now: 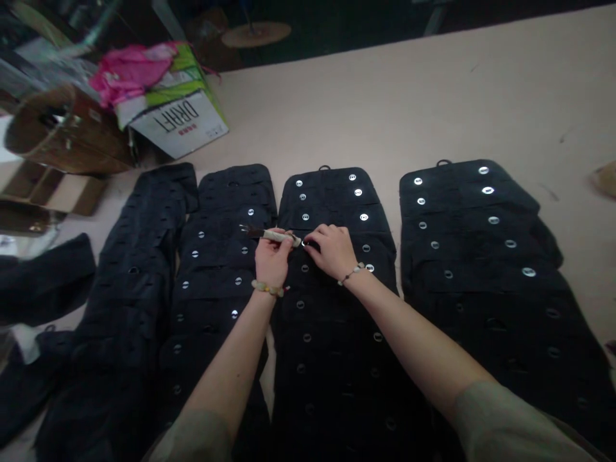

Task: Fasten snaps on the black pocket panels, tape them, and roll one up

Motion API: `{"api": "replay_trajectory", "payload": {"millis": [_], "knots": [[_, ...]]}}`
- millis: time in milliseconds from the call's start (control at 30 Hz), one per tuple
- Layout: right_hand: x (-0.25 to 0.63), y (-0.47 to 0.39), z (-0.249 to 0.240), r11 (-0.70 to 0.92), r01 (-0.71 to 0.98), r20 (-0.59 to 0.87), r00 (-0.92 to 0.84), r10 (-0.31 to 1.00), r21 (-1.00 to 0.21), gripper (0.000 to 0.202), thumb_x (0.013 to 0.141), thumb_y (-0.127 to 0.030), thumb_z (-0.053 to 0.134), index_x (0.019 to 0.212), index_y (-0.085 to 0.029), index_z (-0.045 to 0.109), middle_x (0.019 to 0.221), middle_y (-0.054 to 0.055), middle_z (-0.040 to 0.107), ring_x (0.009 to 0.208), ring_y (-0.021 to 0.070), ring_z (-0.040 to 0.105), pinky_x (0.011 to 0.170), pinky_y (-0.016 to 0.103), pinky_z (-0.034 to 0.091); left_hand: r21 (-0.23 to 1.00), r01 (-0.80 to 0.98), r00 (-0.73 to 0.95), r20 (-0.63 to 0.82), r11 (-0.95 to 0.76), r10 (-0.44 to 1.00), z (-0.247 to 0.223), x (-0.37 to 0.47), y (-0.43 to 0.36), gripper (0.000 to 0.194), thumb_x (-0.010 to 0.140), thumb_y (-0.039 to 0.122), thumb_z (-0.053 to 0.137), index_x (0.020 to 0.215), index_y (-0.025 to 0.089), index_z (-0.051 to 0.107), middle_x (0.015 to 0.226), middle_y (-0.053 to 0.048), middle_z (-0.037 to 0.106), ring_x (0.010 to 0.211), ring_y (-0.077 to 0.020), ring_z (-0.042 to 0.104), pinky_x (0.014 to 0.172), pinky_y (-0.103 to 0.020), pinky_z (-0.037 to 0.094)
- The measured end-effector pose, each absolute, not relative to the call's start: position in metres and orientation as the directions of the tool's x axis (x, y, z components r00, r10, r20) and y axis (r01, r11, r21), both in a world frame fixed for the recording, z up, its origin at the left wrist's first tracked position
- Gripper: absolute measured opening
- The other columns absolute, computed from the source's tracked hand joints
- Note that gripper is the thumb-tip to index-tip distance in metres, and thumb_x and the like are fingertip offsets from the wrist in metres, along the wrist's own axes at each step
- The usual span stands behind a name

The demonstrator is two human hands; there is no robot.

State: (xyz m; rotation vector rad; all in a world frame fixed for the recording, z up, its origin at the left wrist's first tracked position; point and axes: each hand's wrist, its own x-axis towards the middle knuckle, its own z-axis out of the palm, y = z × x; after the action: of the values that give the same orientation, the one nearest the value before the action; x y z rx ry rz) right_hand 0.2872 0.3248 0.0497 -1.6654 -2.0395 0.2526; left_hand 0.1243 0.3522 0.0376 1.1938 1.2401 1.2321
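Note:
My left hand (272, 262) is closed around a slim tool (275, 236) with a pale handle and a darker end, where thin metal prongs point left. The fingers of my right hand (333, 249) are pinched at a small shiny metal disc (304, 243), close to the tool's pale end. Whether that disc is held or fixed to the cloth is hard to see. Both hands are over a black fabric piece (332, 205) of overlapping flaps, with two columns of round metal discs with slots, such as this one (364, 217).
On the right lies a similar black piece (462, 192) with metal discs; another (221, 244) is to the left. Farther left is a black strip (129, 237). A carton marked DRAFT (192, 122) with pink cloth (135, 70) and a brown bin (96, 138) stand at back left.

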Motion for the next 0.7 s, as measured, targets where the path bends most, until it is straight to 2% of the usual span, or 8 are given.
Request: {"api": "replay_trajectory", "payload": {"millis": [167,367,533,700], "knots": [[0.281,0.323,0.040,0.210,0.874,0.294,-0.081,0.952,-0.438,0.012,0.093,-0.032,0.065,0.098,-0.024,0.073,0.100,0.005,0.067,0.093,0.0242,0.054,0.081,0.040,0.029,0.989,0.113,-0.037,0.097,-0.092,0.995,0.031,0.131,0.348,0.024,0.082,0.029,0.068,0.098,0.017,0.054,0.096,-0.007,0.071,0.088,-0.0164,0.071,0.086,-0.032,0.057],[0.280,0.323,0.041,0.180,0.873,0.290,-0.046,0.956,-0.454,0.010,0.092,-0.031,0.067,0.097,-0.024,0.072,0.100,0.005,0.068,0.094,0.0250,0.052,0.085,0.042,0.027,0.909,0.391,0.011,0.150,-0.142,0.989,0.033,0.130,0.347,0.019,0.090,0.033,0.062,0.103,0.020,0.055,0.103,-0.005,0.071,0.095,-0.0174,0.071,0.089,-0.032,0.054],[0.280,0.323,0.041,0.183,0.867,0.295,-0.044,0.954,-0.463,0.011,0.092,-0.030,0.066,0.098,-0.022,0.072,0.100,0.006,0.068,0.095,0.0255,0.051,0.085,0.042,0.027,0.864,0.473,0.000,0.195,-0.172,0.981,0.035,0.134,0.342,0.017,0.093,0.035,0.058,0.103,0.022,0.054,0.103,-0.006,0.072,0.095,-0.0184,0.072,0.087,-0.031,0.054],[0.282,0.323,0.041,0.203,0.866,0.306,-0.061,0.950,-0.457,0.015,0.094,-0.030,0.061,0.100,-0.021,0.071,0.101,0.007,0.067,0.095,0.0259,0.051,0.087,0.043,0.027,0.702,0.677,0.052,0.250,-0.218,0.967,0.046,0.141,0.337,0.015,0.094,0.035,0.055,0.103,0.023,0.056,0.100,-0.005,0.072,0.091,-0.0225,0.071,0.084,-0.034,0.052]]}}
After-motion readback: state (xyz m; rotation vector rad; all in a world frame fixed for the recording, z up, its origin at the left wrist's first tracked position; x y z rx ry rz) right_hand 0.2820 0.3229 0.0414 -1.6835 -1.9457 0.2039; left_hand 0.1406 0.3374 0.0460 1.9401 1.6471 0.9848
